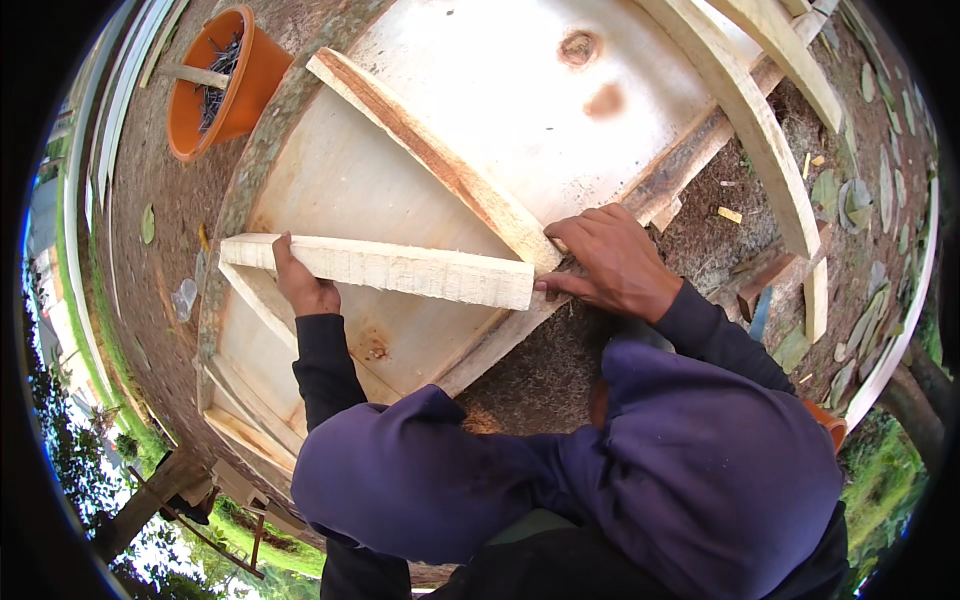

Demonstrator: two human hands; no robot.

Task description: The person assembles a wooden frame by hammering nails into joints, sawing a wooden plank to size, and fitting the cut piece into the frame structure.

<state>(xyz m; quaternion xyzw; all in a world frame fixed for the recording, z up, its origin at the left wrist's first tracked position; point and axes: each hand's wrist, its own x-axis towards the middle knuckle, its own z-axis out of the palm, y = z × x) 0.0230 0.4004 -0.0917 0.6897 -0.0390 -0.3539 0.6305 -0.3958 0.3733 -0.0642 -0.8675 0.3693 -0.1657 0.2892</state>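
A pale, rough-sawn wooden plank [400, 268] stands on edge across a light wooden board [480, 95]. Near its left end, my left hand [300, 285] grips it, with fingers hooked over the top edge. A second plank [430, 155], with a reddish-brown streak, runs diagonally from the upper left down to meet the first at its right end. My right hand [620, 262] is closed around that corner, its thumb by the first plank's end and its forefinger against the diagonal plank's end. The fingers' undersides are hidden.
An orange bucket [255, 90] of nails, with a wooden handle sticking out, stands at the upper left. Curved planks [770, 150] rest across the board's right side. Leaves and wood scraps lie on the soil at right. My knees in dark blue cloth [700, 450] are close below.
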